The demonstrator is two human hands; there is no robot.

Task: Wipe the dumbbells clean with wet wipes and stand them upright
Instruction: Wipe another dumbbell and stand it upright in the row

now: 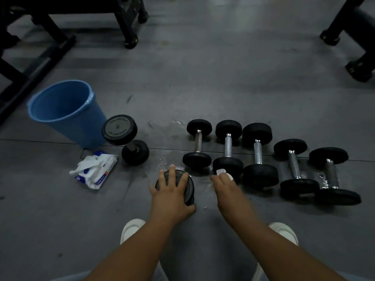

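Two white shoes (132, 230) and both bare forearms enter from the lower edge. The left hand (172, 191) lies on the top head of a dumbbell (189, 191) standing on end on the grey floor (203, 88). Its fingers are splayed over the disc and its thumb is hooked round the near rim. Just to the right, the right hand (225, 185) pinches a wet wipe (221, 171) at its fingertips, beside five lying dumbbells (257, 151). To the left are a wipe pack (95, 171), another upright dumbbell (124, 136) and a blue bucket (67, 112).
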